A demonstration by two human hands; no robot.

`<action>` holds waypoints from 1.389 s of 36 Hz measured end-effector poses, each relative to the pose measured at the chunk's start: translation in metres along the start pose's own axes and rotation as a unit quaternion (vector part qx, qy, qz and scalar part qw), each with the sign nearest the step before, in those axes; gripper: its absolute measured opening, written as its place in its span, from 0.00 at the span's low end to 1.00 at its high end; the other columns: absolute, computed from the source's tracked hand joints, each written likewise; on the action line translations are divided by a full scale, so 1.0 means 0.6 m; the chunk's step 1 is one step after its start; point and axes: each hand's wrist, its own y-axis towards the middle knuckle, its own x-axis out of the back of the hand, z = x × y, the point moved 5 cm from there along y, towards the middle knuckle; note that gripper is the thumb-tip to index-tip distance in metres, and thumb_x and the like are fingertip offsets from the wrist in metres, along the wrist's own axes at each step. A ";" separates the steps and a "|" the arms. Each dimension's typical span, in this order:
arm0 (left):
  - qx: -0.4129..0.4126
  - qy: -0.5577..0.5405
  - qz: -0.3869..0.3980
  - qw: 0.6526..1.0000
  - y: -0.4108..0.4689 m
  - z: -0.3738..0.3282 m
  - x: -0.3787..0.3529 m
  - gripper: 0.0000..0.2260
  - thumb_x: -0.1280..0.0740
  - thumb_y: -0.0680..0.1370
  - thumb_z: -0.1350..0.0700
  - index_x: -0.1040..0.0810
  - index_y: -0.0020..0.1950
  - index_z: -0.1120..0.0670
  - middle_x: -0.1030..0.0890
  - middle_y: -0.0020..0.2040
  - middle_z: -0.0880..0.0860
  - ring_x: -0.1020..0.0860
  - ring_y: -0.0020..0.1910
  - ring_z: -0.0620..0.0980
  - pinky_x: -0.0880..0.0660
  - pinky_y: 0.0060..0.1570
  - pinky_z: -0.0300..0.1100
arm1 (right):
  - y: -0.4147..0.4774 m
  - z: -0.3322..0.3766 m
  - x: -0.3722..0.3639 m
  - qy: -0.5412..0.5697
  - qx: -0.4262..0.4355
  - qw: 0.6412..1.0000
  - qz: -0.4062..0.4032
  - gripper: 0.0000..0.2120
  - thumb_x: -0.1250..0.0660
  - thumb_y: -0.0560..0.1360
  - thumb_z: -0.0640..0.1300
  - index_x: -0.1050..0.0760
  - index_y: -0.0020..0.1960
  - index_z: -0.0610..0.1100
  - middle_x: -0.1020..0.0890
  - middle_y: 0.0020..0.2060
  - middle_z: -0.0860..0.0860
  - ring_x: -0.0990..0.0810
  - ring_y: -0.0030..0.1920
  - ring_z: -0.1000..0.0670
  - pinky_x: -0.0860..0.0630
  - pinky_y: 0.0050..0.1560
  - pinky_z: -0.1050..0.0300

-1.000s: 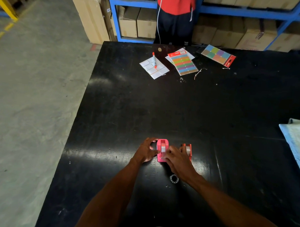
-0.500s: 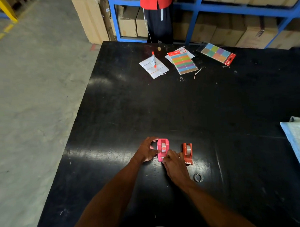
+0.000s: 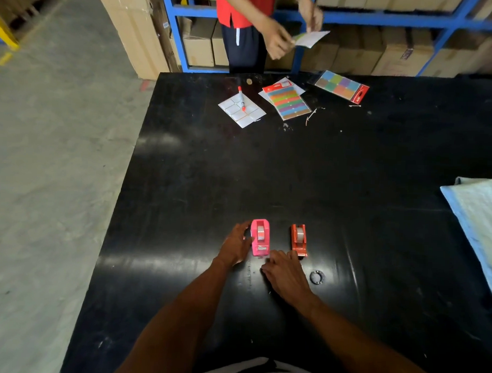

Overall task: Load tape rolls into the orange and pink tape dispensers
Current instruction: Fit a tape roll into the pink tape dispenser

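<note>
On the near part of the black table (image 3: 350, 190), I saw the left hand (image 3: 235, 246) pressed flat against the left side of the pink tape dispenser (image 3: 260, 237), its fingers spread along the dispenser's wall and not closed around anything; the pink dispenser stood upright with a tape roll (image 3: 260, 233) seated in its slot; just in front of its cutter end lay the right hand (image 3: 285, 272), palm down on the table, fingers loosely curled with the tips right at the dispenser's base, and I could not tell whether they pinched a tape end or simply rested there; to the right, apart from the pink one, stood the orange tape dispenser (image 3: 298, 239), also upright and also carrying a roll (image 3: 300, 235), touched by neither hand as far as I could judge; nearer me and further right a small dark ring (image 3: 317, 277) lay flat on the table by itself; at the far edge lay a white label sheet (image 3: 242, 110) with a red pen (image 3: 241, 98) across it, then a pack of coloured strips (image 3: 289, 102), then a pack of coloured squares (image 3: 341, 86); a pale blue cloth (image 3: 478, 222) covered the table's right edge; beyond the table a person in a red top (image 3: 245, 7) held a slip of paper (image 3: 311, 38) in both hands
</note>
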 end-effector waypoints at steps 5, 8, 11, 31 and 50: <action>-0.028 0.029 -0.084 0.996 -0.048 -0.014 0.004 0.19 0.37 0.79 0.51 0.30 0.70 0.52 0.25 0.64 0.56 0.26 0.62 0.54 0.29 0.65 0.48 | -0.070 -0.030 0.024 0.052 -0.050 0.995 -0.075 0.05 0.32 0.76 0.45 0.19 0.42 0.49 0.22 0.42 0.51 0.23 0.44 0.47 0.26 0.47 0.51; -0.088 0.060 -0.142 0.984 -0.090 -0.036 0.000 0.11 0.41 0.80 0.52 0.26 0.60 0.53 0.25 0.56 0.54 0.24 0.54 0.54 0.26 0.55 0.47 | -0.111 -0.067 0.024 0.038 -0.089 0.990 -0.099 0.04 0.32 0.76 0.46 0.19 0.45 0.51 0.20 0.43 0.52 0.21 0.45 0.48 0.27 0.49 0.49; -0.123 0.072 -0.136 0.980 -0.129 -0.058 -0.027 0.08 0.40 0.80 0.53 0.27 0.58 0.51 0.24 0.55 0.53 0.22 0.50 0.53 0.25 0.50 0.46 | -0.142 -0.107 0.023 0.032 -0.137 0.984 -0.109 0.03 0.32 0.76 0.46 0.20 0.47 0.49 0.20 0.44 0.50 0.21 0.46 0.46 0.27 0.51 0.47; -0.070 0.170 0.014 0.983 -0.175 -0.061 -0.185 0.13 0.36 0.76 0.60 0.24 0.59 0.51 0.27 0.58 0.55 0.24 0.53 0.54 0.26 0.53 0.44 | -0.165 -0.146 -0.024 0.167 -0.145 0.974 0.049 0.11 0.35 0.77 0.45 0.29 0.59 0.50 0.28 0.56 0.49 0.22 0.48 0.47 0.22 0.48 0.53; -0.011 0.171 -0.042 0.984 -0.135 0.062 0.106 0.18 0.32 0.76 0.53 0.27 0.65 0.55 0.27 0.65 0.56 0.23 0.61 0.58 0.27 0.57 0.47 | 0.073 0.077 0.041 0.128 -0.031 0.989 0.061 0.09 0.37 0.77 0.41 0.25 0.57 0.42 0.24 0.59 0.45 0.20 0.55 0.42 0.23 0.50 0.49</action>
